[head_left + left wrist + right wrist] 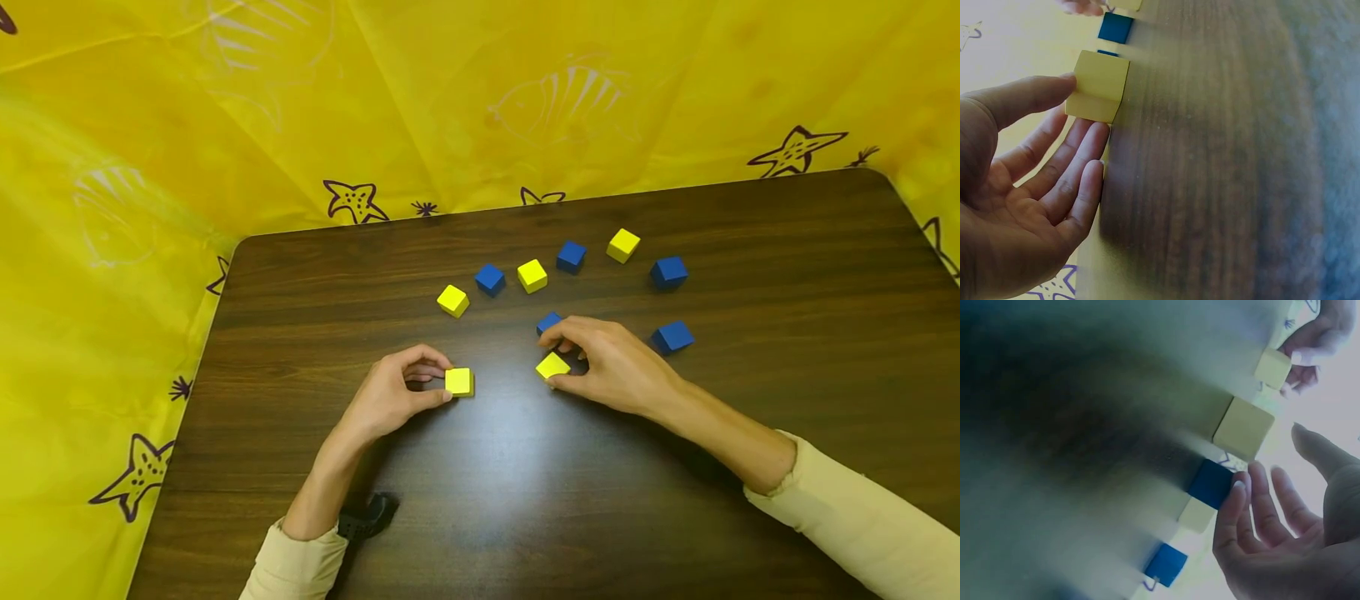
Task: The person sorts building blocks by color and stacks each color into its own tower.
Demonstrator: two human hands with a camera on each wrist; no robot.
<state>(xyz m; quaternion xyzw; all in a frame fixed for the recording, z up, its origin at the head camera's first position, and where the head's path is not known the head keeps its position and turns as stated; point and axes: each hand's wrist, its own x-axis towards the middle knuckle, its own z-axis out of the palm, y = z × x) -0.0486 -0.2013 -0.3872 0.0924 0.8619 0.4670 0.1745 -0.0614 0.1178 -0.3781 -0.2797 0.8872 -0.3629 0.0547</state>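
Note:
In the head view, my left hand (390,390) pinches a yellow cube (459,382) on the dark wooden table (480,517). The left wrist view has the thumb on one side of this cube (1094,87) and fingertips at another. To the right, my right hand (618,367) is spread around a second yellow cube (552,367). Seen from the right wrist, a gap separates its thumb from that cube (1244,428), and the fingers are loosely bent beside it. A blue cube (549,323) lies just beyond, partly hidden by the right hand's fingers.
Farther back, yellow cubes (453,301) and blue cubes (490,280) alternate in a slanting row that ends at a blue cube (669,272). Another blue cube (672,337) lies behind the right wrist. A yellow printed cloth (450,100) hangs along the table's back and sides.

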